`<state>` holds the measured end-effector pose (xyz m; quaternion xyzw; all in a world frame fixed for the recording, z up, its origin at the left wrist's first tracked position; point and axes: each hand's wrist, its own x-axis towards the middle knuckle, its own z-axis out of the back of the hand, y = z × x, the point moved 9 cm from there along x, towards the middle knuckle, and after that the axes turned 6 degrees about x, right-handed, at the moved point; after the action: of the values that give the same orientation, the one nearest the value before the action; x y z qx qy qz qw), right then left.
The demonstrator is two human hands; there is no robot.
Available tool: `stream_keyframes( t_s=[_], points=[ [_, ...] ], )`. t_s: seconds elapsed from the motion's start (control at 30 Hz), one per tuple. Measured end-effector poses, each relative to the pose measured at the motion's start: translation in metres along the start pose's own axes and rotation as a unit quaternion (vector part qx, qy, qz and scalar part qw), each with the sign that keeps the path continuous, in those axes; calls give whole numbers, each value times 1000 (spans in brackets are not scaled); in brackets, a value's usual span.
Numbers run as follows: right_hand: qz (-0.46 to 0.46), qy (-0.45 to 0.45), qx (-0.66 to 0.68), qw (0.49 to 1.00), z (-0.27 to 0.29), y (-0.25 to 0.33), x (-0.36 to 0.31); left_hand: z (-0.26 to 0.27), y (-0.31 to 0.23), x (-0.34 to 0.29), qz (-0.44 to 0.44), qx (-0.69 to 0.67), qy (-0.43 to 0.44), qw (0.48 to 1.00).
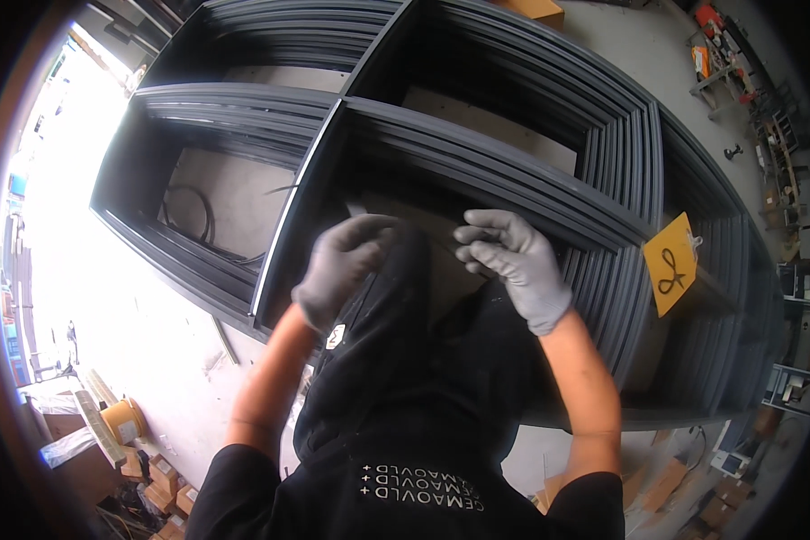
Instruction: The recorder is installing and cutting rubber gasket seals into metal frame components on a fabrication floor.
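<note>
Both my hands wear grey gloves and are raised apart in front of me. My left hand (340, 263) has its fingers loosely bent, with a gap to the thumb and nothing visible between them; its fingertips are slightly blurred. My right hand (519, 270) faces it, its bent fingers apart and holding nothing that I can see. Under and around them stands a large stack of dark grey metal frames (477, 148), nested in layers with rectangular openings. My legs, in black trousers (369, 351), are within one opening. A small white tag (336, 337) shows by my left thigh.
A yellow card (672, 264) with a black mark is clipped to the frames at the right. Black cable (209, 216) lies in the left opening. Cardboard boxes (162, 477) and a yellow roll (123, 420) are at lower left. Shelving with tools (778, 171) lines the far right.
</note>
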<state>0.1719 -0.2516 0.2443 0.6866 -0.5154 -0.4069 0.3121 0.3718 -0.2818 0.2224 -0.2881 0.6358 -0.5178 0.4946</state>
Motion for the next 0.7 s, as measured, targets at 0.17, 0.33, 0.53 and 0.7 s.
stream_keyframes(
  t_s=[0.17,0.33,0.53,0.7],
  points=[
    [-9,12,25,1000,-48,6,12,-42,-15,1,-100,-193,74,973],
    [-30,-35,-23,999,-58,6,28,-47,19,-21,48,-157,114,980],
    [-54,4,-43,998,-71,-8,41,-44,9,-43,56,-219,201,953],
    [-129,4,-73,989,-80,-30,37,-40,18,-41,76,-396,211,891]
  ],
)
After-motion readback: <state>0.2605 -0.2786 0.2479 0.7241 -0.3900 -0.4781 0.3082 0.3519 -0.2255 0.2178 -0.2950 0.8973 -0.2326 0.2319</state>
